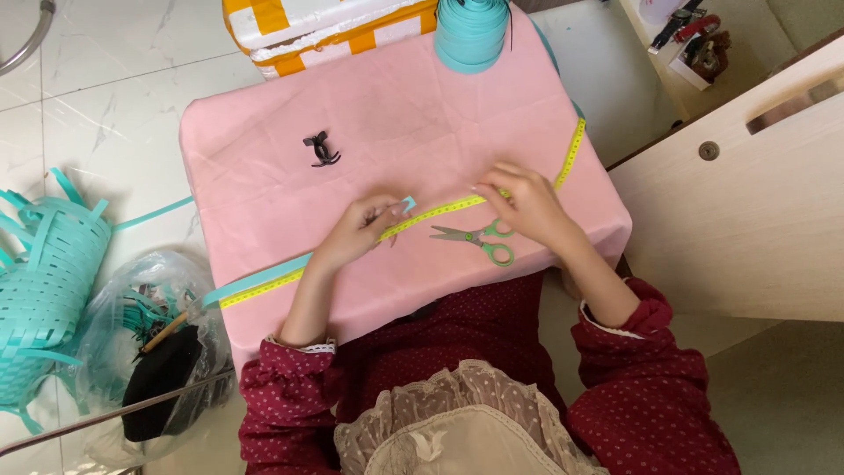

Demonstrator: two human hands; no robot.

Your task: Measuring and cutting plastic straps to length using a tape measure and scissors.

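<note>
While my left hand (356, 230) pinched the teal strip (264, 280), my right hand (519, 200) pressed flat on the yellow tape (440, 211).

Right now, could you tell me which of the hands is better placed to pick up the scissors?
Right. The right hand rests just above the scissors, beside their handles; the left hand pins the strip end on the tape.

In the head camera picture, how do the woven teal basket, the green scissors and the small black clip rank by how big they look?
1. Woven teal basket, on the floor at left, partly cut off by the frame.
2. Green scissors, on the pink cloth.
3. Black clip, the smallest.
</note>
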